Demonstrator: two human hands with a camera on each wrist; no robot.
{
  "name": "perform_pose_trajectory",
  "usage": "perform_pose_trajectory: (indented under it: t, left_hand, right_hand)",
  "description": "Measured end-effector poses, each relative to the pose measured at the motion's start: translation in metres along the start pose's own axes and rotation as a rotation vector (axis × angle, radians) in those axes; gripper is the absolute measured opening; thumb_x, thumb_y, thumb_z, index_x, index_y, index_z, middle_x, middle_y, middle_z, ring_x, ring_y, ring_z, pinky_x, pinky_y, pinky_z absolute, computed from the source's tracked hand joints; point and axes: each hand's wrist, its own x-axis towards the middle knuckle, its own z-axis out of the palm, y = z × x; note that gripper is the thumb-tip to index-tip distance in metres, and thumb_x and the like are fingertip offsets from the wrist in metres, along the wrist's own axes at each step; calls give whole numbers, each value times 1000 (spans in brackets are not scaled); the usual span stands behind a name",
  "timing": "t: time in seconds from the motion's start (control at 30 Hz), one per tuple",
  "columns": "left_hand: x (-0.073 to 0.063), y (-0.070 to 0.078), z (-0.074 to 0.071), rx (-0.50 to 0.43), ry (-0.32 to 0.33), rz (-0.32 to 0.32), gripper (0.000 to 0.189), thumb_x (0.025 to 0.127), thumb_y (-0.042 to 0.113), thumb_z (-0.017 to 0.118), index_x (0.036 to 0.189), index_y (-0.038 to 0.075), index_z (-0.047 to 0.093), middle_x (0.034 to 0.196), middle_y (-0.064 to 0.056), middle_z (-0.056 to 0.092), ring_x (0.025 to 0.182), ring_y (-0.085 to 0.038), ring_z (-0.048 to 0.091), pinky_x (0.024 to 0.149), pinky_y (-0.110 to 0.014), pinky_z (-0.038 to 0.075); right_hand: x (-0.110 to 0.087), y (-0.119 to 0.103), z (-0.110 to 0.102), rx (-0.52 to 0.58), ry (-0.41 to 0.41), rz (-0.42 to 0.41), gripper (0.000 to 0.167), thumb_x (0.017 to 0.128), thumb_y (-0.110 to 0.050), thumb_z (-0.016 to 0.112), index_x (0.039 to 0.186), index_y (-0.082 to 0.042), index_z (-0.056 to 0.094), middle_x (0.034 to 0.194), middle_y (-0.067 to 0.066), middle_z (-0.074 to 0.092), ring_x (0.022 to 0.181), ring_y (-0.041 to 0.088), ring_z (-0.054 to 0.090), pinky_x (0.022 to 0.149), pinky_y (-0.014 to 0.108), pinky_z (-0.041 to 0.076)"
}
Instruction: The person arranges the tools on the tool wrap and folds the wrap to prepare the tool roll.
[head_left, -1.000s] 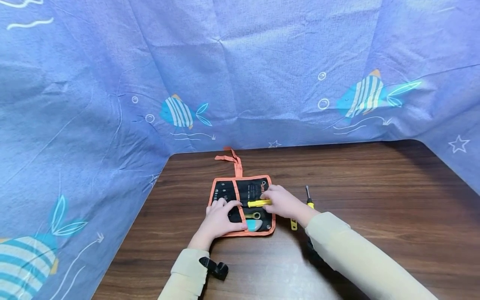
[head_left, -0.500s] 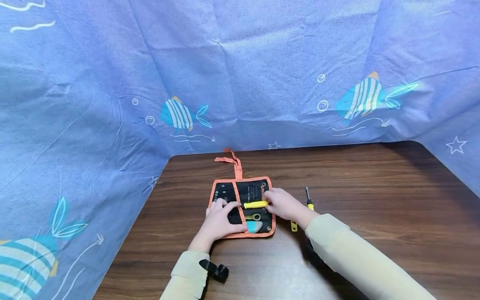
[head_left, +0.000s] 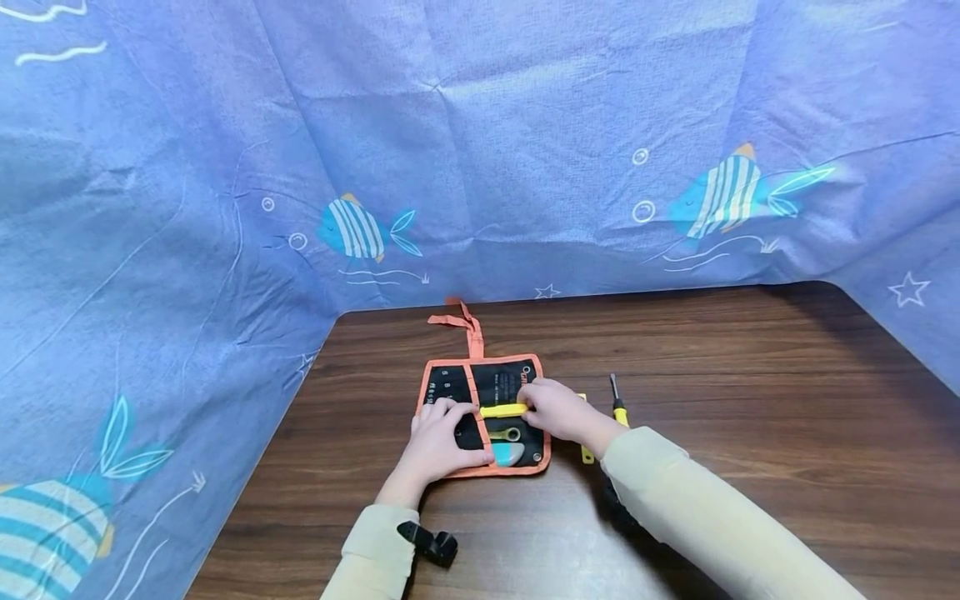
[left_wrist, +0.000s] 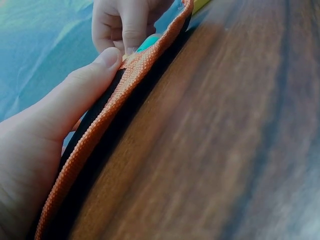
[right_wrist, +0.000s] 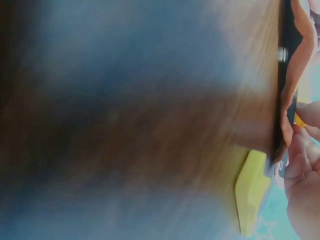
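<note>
A black tool pouch (head_left: 452, 377) with orange trim lies unfolded. My left hand (head_left: 437, 437) rests spread over its left pockets, index fingertip and thumb apart along the orange middle strip. In the left wrist view the thumb (left_wrist: 85, 87) lies straight on the fabric beside the orange trim (left_wrist: 102, 117). My right hand (head_left: 558, 408) pinches a yellow-handled tool (head_left: 502, 411) by its rear end. The tool's front end is hidden at the middle strip, near my left index fingertip. Below it a ring-ended wrench (head_left: 512, 434) and a teal-and-grey tool (head_left: 509, 453) stick out of the pockets.
A screwdriver (head_left: 617, 402) with a yellow handle lies right of the pouch, partly behind my right forearm. A yellow piece (head_left: 587, 455) lies between it and the pouch. Orange ties (head_left: 468, 329) stretch from the pouch's far edge. A blue fish-print cloth (head_left: 525, 167) hangs behind the table (head_left: 705, 358).
My right hand has moved left with the yellow-handled tool, bringing its front end to the middle strip. A dark front part seen half a second ago is now hidden. My left hand stays in place.
</note>
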Motion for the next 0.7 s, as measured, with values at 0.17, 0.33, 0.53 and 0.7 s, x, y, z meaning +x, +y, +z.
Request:
perform_pose_trajectory:
  t: [0.17, 0.33, 0.53, 0.7]
  left_hand:
    - [-1, -1, 4, -18, 5, 14, 79, 62, 79, 61, 123, 29, 58, 114, 3, 49, 113, -24, 38, 94, -54, 27]
    - [-2, -3, 4, -27, 15, 13, 77, 62, 79, 61, 121, 29, 60, 114, 6, 51, 113, -22, 39, 96, -53, 27]
    - [-1, -2, 0, -46, 13, 39, 76, 64, 76, 63, 120, 25, 60, 117, 5, 52, 114, -24, 40, 97, -56, 27]
    - [-1, -1, -2, -38, 8, 56, 76, 64, 75, 64, 121, 24, 60, 120, 5, 52, 114, -24, 41, 97, -56, 27]
  right_hand:
    - [0, 0, 3, -14, 14, 4, 12, 86, -14, 67, 97, -10, 66, 84, -2, 55, 75, 12, 48, 73, 31, 45]
    - [0, -2, 5, -7, 29, 2, 12, 86, -16, 68, 97, -10, 66, 82, -2, 54, 74, 12, 47, 72, 31, 45]
    - [1, -5, 5, 6, 37, 13, 14, 86, -17, 69, 97, -9, 67, 83, -2, 55, 74, 12, 48, 71, 31, 45]
    - [3, -6, 6, 9, 42, 8, 14, 86, -17, 69, 97, -10, 67, 84, -2, 56, 75, 12, 49, 72, 32, 45]
